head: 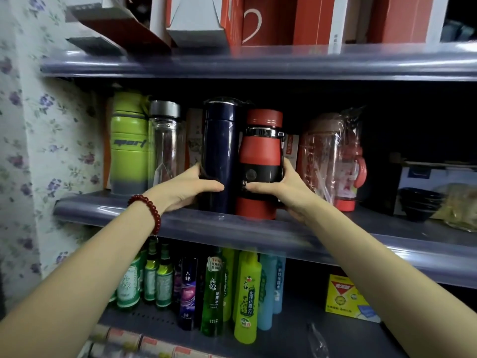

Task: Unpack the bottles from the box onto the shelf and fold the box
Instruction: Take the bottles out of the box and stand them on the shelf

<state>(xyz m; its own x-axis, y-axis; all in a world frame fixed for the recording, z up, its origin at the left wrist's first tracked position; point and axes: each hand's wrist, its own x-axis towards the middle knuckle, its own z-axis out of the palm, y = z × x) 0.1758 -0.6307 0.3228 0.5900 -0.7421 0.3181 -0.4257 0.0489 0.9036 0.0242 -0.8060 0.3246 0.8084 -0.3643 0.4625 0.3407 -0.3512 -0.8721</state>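
Left hand: the left hand (189, 188) grips the navy flask (219, 153) low on its body, thumb across the front and fingers (196, 168) curled round the left side.
Right hand: the right hand (280, 188) grips the red and black bottle (260, 164) round its black band, thumb on the front, fingers wrapped behind the right side.
Wrist: a red bead bracelet (148, 210) circles the left wrist.
Navy flask: upright on the middle shelf (335, 235), near its front edge, touching the red and black bottle on its right.
Red and black bottle: upright on the same shelf, red cap on top, a chrome ring below the cap.
To the left: a clear glass bottle (166, 143) with a silver lid, then a green sport bottle (127, 143), both standing further back on the shelf.
To the right: a pink-lidded clear bottle (320, 156) in plastic wrap, and a red cup with a handle (352, 174) just beside it.
Far right: stacked dark bowls (419, 205) on the shelf.
Shelf above: red and white cartons (271, 19), some with open flaps.
Shelf below: green, yellow, blue and dark bottles of toilet water (245, 298), and a yellow packet (346, 297) well to the right.
Left edge: floral wallpaper (33, 125).
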